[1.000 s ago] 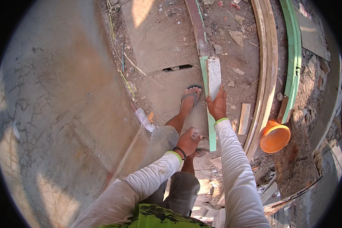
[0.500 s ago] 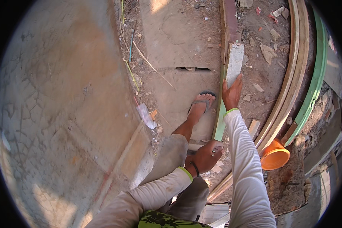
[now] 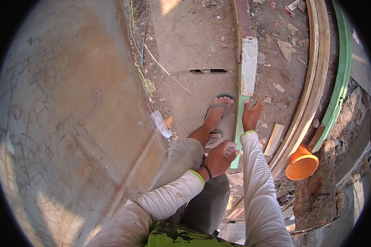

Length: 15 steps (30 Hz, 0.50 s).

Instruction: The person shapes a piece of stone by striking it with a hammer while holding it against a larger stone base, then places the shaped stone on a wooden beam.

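Note:
A long narrow board (image 3: 244,108) lies lengthwise away from me, green at its near end and maroon at its far end. On its middle stretch is a grey-white strip (image 3: 249,66); I cannot tell if it is a separate piece. My right hand (image 3: 250,116) is beside the green part's right edge, fingers apart and holding nothing. Close to the board's near end, on its left side, my left hand (image 3: 219,158) is closed around a small greyish thing (image 3: 231,150), mostly hidden by the fingers.
My sandalled foot (image 3: 217,110) stands left of the board. Farther right lie long wooden beams (image 3: 313,86), a green beam (image 3: 343,74), an orange bucket (image 3: 301,166) and a short wood offcut (image 3: 274,139). A concrete slab (image 3: 70,103) fills the left side; debris litters the soil.
My right hand has come off the grey-white strip and drawn nearer to me, fingers spreading. My left hand has moved slightly forward along the board. More of the green near end shows.

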Tool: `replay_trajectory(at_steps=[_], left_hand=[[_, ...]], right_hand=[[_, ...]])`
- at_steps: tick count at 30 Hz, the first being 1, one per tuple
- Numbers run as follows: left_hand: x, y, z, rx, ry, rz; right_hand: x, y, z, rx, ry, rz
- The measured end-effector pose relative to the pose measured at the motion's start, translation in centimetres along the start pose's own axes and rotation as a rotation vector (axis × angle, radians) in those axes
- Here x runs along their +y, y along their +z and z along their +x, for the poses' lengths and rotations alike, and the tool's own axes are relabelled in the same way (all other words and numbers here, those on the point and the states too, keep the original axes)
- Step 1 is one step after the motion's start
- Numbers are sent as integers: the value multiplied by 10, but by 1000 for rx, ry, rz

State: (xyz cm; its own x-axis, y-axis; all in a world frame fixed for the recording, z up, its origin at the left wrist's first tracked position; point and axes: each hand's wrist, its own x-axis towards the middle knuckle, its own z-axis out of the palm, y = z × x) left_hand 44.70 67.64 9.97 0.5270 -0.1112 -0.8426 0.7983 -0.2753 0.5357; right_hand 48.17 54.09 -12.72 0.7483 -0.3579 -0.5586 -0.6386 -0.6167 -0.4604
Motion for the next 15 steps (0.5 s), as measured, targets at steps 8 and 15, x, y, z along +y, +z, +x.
replay_trajectory(at_steps=[8,15], left_hand=[[35,-94,38,148,210,-105],[-9,-128,206,176,226,484]], right_hand=[[66,-20,-56,-179,0,-160],[66,-11,-20,-212,-37,-163]])
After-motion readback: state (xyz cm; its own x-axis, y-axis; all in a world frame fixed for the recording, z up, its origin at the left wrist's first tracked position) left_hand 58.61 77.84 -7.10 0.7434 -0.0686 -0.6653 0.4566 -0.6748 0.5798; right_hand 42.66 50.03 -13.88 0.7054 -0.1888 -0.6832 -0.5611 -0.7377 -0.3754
